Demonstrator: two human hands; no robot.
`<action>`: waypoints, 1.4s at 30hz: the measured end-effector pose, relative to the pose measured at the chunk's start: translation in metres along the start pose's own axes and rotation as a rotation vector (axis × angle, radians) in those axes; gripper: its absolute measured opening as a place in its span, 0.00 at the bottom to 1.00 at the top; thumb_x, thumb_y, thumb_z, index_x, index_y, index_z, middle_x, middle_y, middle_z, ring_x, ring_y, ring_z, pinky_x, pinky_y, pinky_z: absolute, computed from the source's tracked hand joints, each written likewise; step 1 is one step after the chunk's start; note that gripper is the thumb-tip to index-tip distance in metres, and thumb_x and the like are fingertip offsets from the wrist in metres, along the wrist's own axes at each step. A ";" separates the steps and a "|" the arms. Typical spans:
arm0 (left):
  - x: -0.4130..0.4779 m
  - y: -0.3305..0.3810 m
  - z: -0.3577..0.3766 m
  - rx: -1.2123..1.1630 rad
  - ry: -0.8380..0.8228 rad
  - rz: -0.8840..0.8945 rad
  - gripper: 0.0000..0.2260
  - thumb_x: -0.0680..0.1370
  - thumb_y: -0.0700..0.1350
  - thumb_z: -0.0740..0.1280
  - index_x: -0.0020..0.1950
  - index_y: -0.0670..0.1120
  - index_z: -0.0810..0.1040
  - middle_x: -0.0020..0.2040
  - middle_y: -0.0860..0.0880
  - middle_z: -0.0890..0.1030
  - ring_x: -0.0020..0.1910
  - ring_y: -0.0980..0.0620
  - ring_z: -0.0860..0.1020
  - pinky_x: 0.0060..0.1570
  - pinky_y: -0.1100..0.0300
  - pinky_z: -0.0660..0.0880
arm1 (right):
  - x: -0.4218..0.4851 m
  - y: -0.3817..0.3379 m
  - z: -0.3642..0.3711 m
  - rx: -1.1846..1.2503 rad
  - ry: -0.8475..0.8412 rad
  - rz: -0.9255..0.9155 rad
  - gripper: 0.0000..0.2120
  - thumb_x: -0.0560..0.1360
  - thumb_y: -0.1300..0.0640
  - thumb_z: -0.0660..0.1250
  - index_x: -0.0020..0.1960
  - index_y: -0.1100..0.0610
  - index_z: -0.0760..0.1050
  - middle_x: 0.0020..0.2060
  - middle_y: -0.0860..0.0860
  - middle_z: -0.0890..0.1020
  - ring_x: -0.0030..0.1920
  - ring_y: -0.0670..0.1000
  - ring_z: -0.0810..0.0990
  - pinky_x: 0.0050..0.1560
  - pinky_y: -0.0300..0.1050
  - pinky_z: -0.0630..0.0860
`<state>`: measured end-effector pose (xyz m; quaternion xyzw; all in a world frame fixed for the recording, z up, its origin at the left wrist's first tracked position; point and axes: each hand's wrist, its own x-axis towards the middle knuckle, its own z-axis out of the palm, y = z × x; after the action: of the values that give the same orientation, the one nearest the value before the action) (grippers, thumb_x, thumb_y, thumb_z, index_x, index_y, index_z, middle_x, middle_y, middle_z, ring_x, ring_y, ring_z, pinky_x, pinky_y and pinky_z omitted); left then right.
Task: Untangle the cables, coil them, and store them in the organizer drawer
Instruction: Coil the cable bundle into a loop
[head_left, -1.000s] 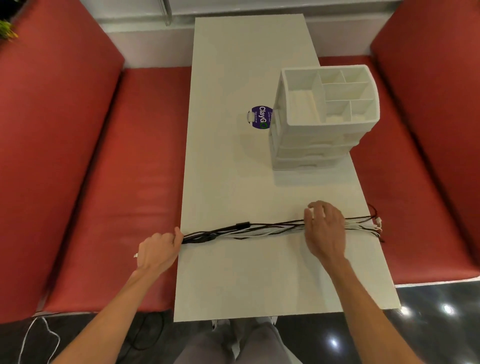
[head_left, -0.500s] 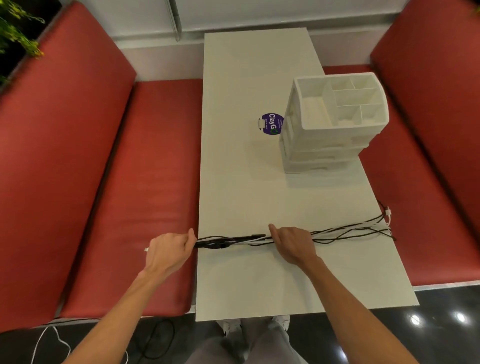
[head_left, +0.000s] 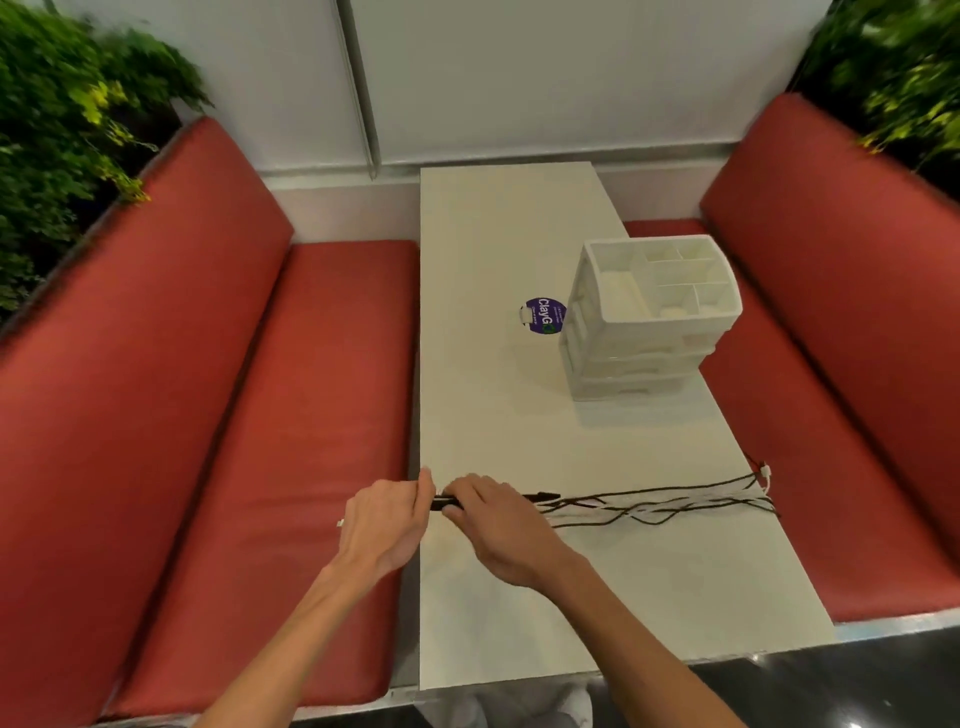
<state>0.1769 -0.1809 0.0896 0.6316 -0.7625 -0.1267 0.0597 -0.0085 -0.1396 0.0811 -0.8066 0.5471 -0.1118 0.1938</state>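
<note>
Black and white cables lie strung across the table, left edge to right; my left hand and right hand both grip the bunched left end. Nothing coiled, organizer near the right edge looks shut, early days

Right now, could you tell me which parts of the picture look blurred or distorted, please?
In the head view, the plants in both upper corners are smeared; the red benches bow from the wide-angle lens; the organizer and cables look fairly sharp, with a soft shadow on the table.
</note>
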 end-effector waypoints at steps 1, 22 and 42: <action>0.001 0.001 -0.005 -0.052 -0.020 -0.001 0.28 0.88 0.56 0.50 0.32 0.47 0.71 0.32 0.48 0.76 0.37 0.39 0.78 0.40 0.49 0.70 | 0.001 -0.001 -0.008 -0.020 -0.002 -0.014 0.17 0.91 0.46 0.50 0.69 0.54 0.71 0.60 0.52 0.78 0.55 0.56 0.77 0.59 0.58 0.76; 0.070 0.146 -0.172 -0.903 -1.095 0.323 0.59 0.75 0.82 0.43 0.63 0.25 0.76 0.59 0.25 0.81 0.56 0.33 0.81 0.64 0.43 0.75 | -0.027 0.024 -0.222 -0.625 0.371 -0.465 0.04 0.87 0.52 0.64 0.61 0.49 0.74 0.49 0.47 0.70 0.45 0.51 0.69 0.47 0.45 0.68; 0.050 0.172 -0.221 -1.241 -0.469 0.195 0.17 0.88 0.56 0.59 0.42 0.49 0.69 0.34 0.52 0.57 0.30 0.54 0.52 0.25 0.62 0.55 | 0.031 0.079 -0.266 0.205 0.453 -0.142 0.18 0.81 0.31 0.52 0.44 0.43 0.65 0.31 0.42 0.73 0.33 0.47 0.69 0.38 0.51 0.65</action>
<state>0.0597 -0.2265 0.3447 0.3640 -0.5947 -0.6695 0.2559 -0.1674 -0.2448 0.2851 -0.7735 0.5043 -0.3580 0.1387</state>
